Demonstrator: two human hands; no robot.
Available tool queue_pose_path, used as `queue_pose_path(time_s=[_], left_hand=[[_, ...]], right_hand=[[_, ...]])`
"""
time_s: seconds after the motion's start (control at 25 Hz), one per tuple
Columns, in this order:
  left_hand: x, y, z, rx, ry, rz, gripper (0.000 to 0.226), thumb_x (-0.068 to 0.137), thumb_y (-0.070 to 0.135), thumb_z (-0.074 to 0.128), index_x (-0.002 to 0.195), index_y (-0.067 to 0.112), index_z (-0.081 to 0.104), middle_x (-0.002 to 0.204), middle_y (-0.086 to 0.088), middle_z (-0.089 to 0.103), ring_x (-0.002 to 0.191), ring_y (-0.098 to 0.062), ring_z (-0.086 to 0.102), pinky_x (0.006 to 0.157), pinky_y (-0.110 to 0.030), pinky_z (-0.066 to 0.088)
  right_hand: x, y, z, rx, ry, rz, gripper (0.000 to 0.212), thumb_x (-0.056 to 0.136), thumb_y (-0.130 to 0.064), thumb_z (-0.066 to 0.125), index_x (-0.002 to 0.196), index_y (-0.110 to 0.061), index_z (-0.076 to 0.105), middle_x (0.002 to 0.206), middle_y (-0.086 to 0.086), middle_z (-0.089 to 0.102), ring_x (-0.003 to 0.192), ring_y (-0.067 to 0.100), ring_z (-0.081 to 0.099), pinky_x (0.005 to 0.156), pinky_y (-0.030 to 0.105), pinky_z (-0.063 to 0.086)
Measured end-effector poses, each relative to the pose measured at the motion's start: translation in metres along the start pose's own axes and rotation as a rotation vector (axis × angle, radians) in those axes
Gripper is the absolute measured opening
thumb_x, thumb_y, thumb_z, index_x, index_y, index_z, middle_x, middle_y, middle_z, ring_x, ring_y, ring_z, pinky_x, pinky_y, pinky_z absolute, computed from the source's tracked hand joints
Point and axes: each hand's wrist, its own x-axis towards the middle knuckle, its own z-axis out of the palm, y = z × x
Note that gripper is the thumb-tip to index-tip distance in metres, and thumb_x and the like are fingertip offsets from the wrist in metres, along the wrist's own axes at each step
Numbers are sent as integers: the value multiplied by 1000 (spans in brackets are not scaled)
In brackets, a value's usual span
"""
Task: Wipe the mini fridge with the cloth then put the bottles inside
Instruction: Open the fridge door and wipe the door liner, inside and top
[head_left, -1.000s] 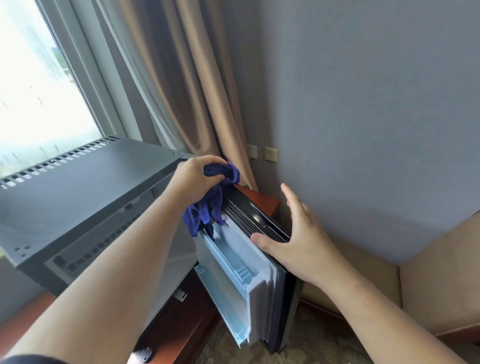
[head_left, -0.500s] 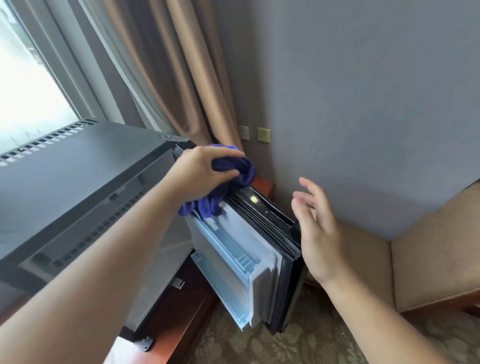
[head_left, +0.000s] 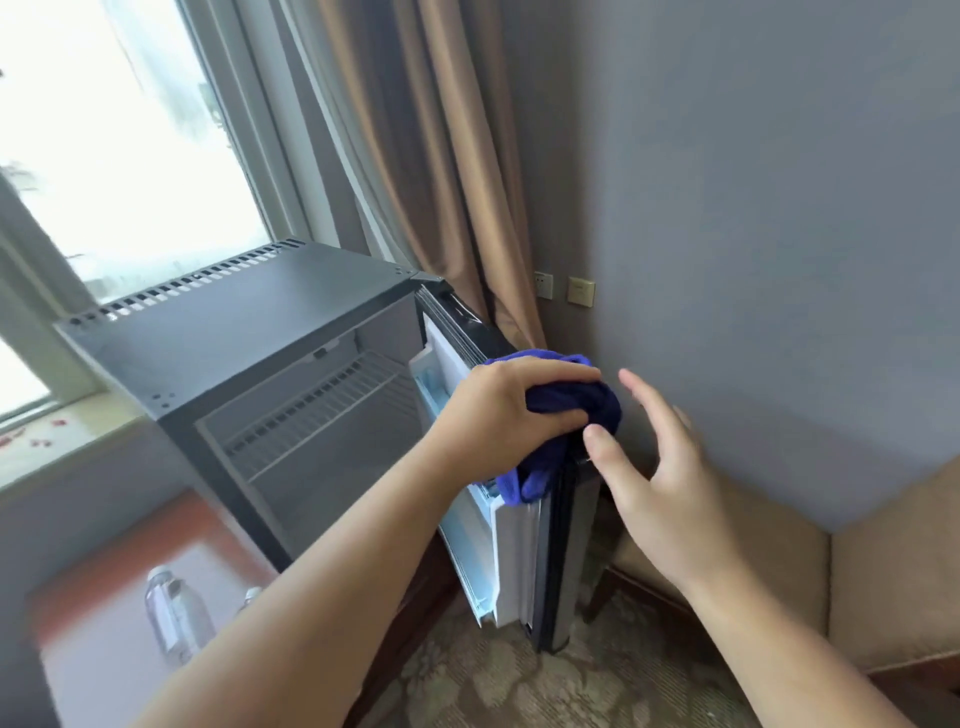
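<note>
Fingers of the left hand (head_left: 498, 410) curl around a bunched dark-blue cloth (head_left: 574, 402), pressing it onto the top edge of the open white-lined door (head_left: 511, 551) of the dark grey metal mini fridge (head_left: 234, 322). The right hand (head_left: 660, 478) hovers just beside that door, fingers spread, holding nothing. Clear plastic bottles (head_left: 174, 618) stand on the reddish wooden table (head_left: 93, 571) nearby.

The left forearm (head_left: 332, 587) and left hand (head_left: 498, 410) are bare, with skin uncovered up to the picture's edge; the right forearm (head_left: 769, 639) and right hand (head_left: 660, 467) are likewise bare.
</note>
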Motion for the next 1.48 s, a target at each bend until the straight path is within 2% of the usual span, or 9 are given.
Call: queue_pose_path(time_s=[0.12, 0.32, 0.6, 0.84, 1.0, 1.12, 1.24, 1.32, 1.48], left_hand=[[-26, 7, -11, -204, -23, -95, 41, 86, 29, 80, 125, 38, 71, 115, 21, 74, 109, 6, 66, 102, -24, 50], [-56, 12, -10, -423, 35, -136, 37, 91, 24, 76, 127, 25, 70, 111, 7, 77, 105, -6, 72, 95, -26, 56], [-76, -38, -52, -814, 83, -276, 24, 95, 18, 73, 118, 24, 74, 102, -3, 78, 91, -14, 73, 80, -25, 58], [-83, -90, -181, -442, 272, -54, 31, 90, 10, 76, 121, 14, 74, 107, 4, 78, 101, -7, 73, 91, -19, 54], [-78, -122, -290, -75, 392, 102, 34, 91, 19, 72, 124, 26, 71, 115, 13, 75, 111, -5, 69, 101, -33, 55], [-92, -177, -335, 292, 187, -68, 43, 95, 30, 67, 138, 36, 61, 140, 6, 59, 132, -14, 54, 113, -41, 43], [-118, -224, -320, 353, -177, -432, 75, 95, 64, 54, 160, 41, 23, 167, 4, 24, 155, -20, 18, 127, -41, 17], [-121, -239, -306, 289, -108, -428, 81, 94, 68, 51, 161, 41, 15, 168, 5, 18, 155, -18, 14, 126, -34, 13], [-104, -254, -308, 318, 26, -353, 58, 104, 43, 50, 159, 33, 32, 163, 1, 34, 150, -24, 29, 124, -36, 19]], right_hand=[[-12, -33, 9, -69, -35, -172, 64, 88, -48, 59, 149, -43, 39, 149, -16, 43, 141, 1, 36, 114, 30, 35], [-20, -81, 38, -228, -94, -187, 68, 89, -40, 61, 152, -43, 35, 160, -5, 32, 150, 15, 24, 120, 53, 25], [-23, -111, 102, -239, -90, -242, 62, 86, -38, 64, 146, -38, 47, 159, -1, 32, 148, 17, 28, 121, 44, 28], [-10, -148, 194, -153, -153, -281, 63, 87, -34, 68, 146, -38, 46, 162, 1, 24, 152, 9, 16, 122, 30, 21], [15, -193, 253, -110, -165, -427, 64, 89, -38, 67, 147, -45, 41, 164, -1, 21, 152, 12, 19, 118, 25, 20], [30, -205, 298, -168, -204, -447, 52, 91, -37, 65, 140, -47, 50, 166, -3, 18, 152, 13, 18, 113, 20, 16], [40, -194, 334, -293, -365, -379, 48, 95, -37, 61, 141, -47, 51, 166, -6, 21, 151, 14, 23, 110, 18, 14], [44, -185, 349, -338, -451, -317, 44, 98, -39, 56, 142, -43, 52, 162, -6, 32, 148, 14, 30, 109, 17, 17], [56, -181, 374, -462, -518, -334, 44, 103, -39, 47, 146, -33, 50, 156, -5, 44, 142, 20, 40, 108, 20, 27]])
